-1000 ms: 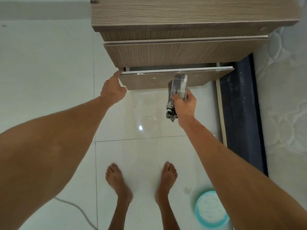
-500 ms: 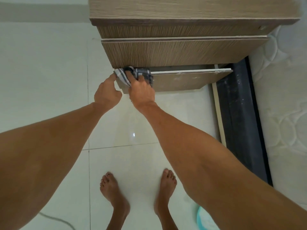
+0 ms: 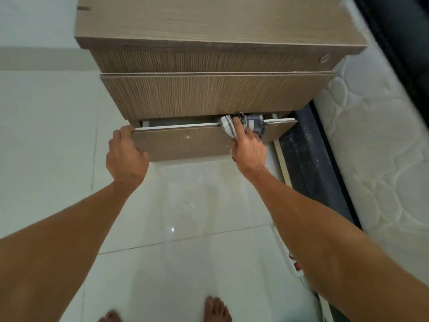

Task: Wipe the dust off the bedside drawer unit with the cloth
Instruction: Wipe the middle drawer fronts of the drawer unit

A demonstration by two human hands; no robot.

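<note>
The wooden bedside drawer unit [image 3: 218,26] stands ahead of me, its bottom drawer [image 3: 185,142] pulled slightly out. My left hand [image 3: 126,156] grips the left end of that drawer's front. My right hand [image 3: 249,149] presses a grey-and-white checked cloth [image 3: 254,123] onto the top edge of the drawer front, near its right end. Part of the cloth drapes over the edge and part is hidden under my fingers.
A white quilted mattress [image 3: 380,145] lies to the right on a dark bed base [image 3: 313,163], close beside the unit. Glossy white floor tiles [image 3: 190,205] spread below. My bare feet [image 3: 216,310] stand at the bottom edge. A white power strip [image 3: 296,263] lies by the bed.
My right hand has slid the cloth along the drawer's top edge from the left end to the right end. The left hand stays on the drawer's left corner. The camera has moved closer.
</note>
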